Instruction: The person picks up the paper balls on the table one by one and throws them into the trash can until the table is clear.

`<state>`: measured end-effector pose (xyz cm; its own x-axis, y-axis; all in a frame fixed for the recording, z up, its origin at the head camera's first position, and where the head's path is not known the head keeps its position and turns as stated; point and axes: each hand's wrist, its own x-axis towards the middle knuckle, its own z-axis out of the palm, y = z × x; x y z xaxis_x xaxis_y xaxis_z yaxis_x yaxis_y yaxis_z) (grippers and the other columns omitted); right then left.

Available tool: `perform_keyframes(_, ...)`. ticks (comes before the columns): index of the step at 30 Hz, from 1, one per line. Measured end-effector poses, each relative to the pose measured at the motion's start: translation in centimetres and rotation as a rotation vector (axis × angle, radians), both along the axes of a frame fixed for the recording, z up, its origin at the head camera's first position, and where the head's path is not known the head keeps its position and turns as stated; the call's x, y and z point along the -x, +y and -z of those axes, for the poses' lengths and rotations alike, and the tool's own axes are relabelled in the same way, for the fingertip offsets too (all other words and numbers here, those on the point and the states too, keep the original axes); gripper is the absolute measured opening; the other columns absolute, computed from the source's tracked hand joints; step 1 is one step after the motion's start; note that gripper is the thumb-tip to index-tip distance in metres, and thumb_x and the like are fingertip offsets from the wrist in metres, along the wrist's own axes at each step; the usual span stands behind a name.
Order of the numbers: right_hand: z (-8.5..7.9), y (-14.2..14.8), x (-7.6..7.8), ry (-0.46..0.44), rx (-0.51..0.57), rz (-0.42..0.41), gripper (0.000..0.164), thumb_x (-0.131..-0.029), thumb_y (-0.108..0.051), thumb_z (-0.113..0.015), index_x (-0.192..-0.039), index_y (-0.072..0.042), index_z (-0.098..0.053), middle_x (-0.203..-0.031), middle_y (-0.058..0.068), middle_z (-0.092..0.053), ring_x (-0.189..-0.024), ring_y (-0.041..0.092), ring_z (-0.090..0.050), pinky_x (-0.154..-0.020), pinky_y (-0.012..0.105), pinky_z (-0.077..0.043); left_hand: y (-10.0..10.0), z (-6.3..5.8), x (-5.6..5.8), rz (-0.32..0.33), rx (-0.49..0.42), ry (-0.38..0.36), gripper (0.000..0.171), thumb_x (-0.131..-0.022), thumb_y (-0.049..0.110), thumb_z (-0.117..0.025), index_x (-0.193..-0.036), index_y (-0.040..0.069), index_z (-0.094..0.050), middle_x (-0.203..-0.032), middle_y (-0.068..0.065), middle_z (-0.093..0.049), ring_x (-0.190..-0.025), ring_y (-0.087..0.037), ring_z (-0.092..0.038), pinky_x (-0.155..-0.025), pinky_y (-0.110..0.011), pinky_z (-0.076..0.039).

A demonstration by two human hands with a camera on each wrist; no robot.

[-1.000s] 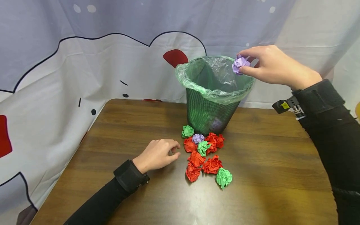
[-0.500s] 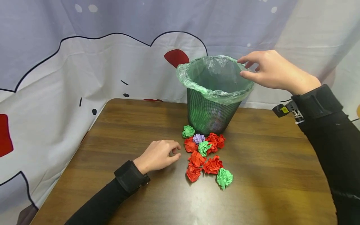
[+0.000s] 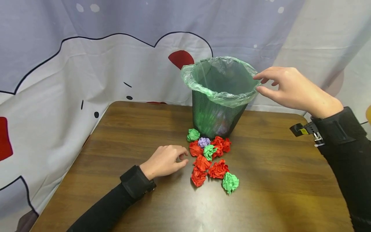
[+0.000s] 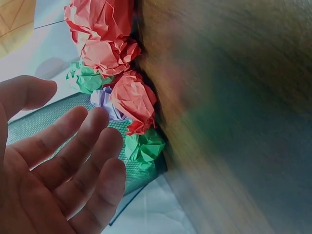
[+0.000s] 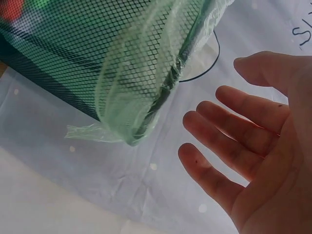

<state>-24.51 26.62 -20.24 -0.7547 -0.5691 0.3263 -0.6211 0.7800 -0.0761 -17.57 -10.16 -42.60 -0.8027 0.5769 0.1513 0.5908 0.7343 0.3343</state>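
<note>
Backdrop cloth: hung behind the table, printed with black outlines and red patches.
Wooden table: partly covered by the crumpled paper and the basket.
Left hand: held just left of the paper, fingers loosely bent and slightly parted, thumb set well away from them; the palm is seen bare in the left wrist view. Whether the tabletop is touched cannot be told.
Rear green paper ball: placed by the basket's foot, on the left.
Left red paper ball: laid nearest the left fingertips, a gap being left between.
Front red paper pair: bunched together, one nearer the viewer.
Purple paper ball: set in front of the basket, among red and green paper.
Middle green paper ball: pressed in among the red.
Single red paper ball: placed right of the pair.
Mesh wastebasket: stood upright, lined with a green plastic bag folded over its rim; coloured patches are seen through the mesh.
Right red paper cluster: gathered before the basket.
Front green paper ball: placed nearest the viewer.
Right hand: raised beside the basket's right rim, fingers relaxed and spread, thumb wide; nothing is held, and a gap to the bag is seen from the right wrist.
</note>
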Motion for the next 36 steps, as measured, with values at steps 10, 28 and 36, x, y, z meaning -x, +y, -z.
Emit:
perform_keyframes(10, 1.9, 1.7, -1.3, 0.044, 0.054, 0.005, 0.031, -0.093, -0.019, -0.070, -0.122, -0.011, -0.070, -0.114, 0.006, -0.072, -0.094, 0.017, -0.062, -0.078, 0.020, -0.042, 0.3, 0.3, 0.0, 0.015, 0.006, -0.009, 0.024, -0.092, 0.032, -0.067, -0.110, 0.018, -0.073, -0.086, 0.009, -0.066, -0.074, -0.002, -0.056, -0.063, -0.024, -0.047)
perform_keyframes(28, 6.8, 2.7, -3.5, -0.020, 0.125, -0.004, 0.032, -0.090, -0.013, -0.073, -0.121, -0.015, -0.070, -0.108, -0.004, -0.073, -0.093, 0.011, -0.065, -0.083, 0.011, -0.043, 1.1, 0.3, -0.3, 0.047, 0.015, 0.004, 0.029, -0.092, 0.035, -0.068, -0.116, 0.019, -0.071, -0.099, 0.008, -0.067, -0.088, -0.006, -0.060, -0.069, -0.027, -0.050)
perform_keyframes(36, 9.1, 3.2, -4.3, -0.048, 0.122, 0.036, 0.030, -0.090, -0.014, -0.073, -0.120, -0.017, -0.070, -0.107, -0.007, -0.072, -0.091, 0.012, -0.068, -0.079, 0.021, -0.048, 1.9, 0.3, -0.7, 0.121, 0.043, -0.027, 0.034, -0.091, 0.040, -0.069, -0.118, 0.020, -0.068, -0.114, 0.007, -0.066, -0.094, -0.008, -0.060, -0.073, -0.028, -0.051)
